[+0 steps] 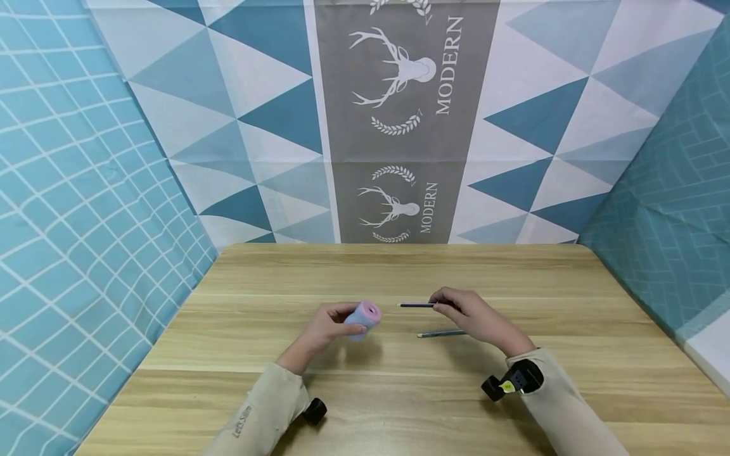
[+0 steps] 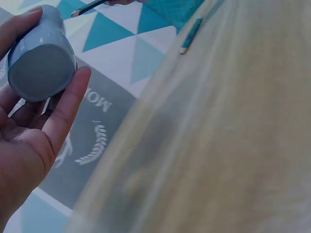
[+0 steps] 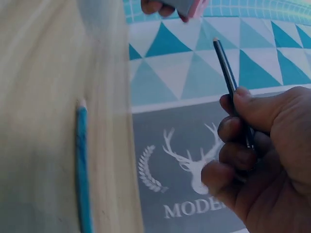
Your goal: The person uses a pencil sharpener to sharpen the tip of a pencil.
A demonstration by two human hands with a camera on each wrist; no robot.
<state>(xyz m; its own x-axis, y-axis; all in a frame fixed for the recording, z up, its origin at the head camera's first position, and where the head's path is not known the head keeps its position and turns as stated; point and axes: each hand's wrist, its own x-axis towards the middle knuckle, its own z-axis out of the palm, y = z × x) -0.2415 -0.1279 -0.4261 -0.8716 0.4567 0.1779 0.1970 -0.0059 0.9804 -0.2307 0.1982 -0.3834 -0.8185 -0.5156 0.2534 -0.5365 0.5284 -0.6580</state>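
"Blue cylinder (image 1: 358, 315) first: shaped how, and held where?"

"Smooth, slightly glossy, with a broad flat base and a pink end pierced by a small dark hole. Raised above the middle of the desk (image 1: 371, 266), in the left hand (image 1: 326, 326), with fingers curled around its sides."

"With anything inside?"

"Cannot tell past the hole."

"And over to the right?"

"A slim dark pencil (image 1: 413, 305), pinched between thumb and fingers of the right hand (image 1: 464, 313). Raised too, with its pale tip aimed left toward the cylinder, but apart from it. On the nearer side, a teal pencil (image 3: 83, 170), flat on the desk, likewise tip to the left."

"Surface and room?"

"Pale wood grain, streaked from left to right. Beyond the far edge, a hanging cloth (image 1: 274, 57) of blue and white triangles, split by a grey band with white stag heads and 'MODERN'. At left, rippled blue fabric (image 1: 63, 221) with a white grid; at right, teal fabric (image 1: 673, 190) in a brick-like print."
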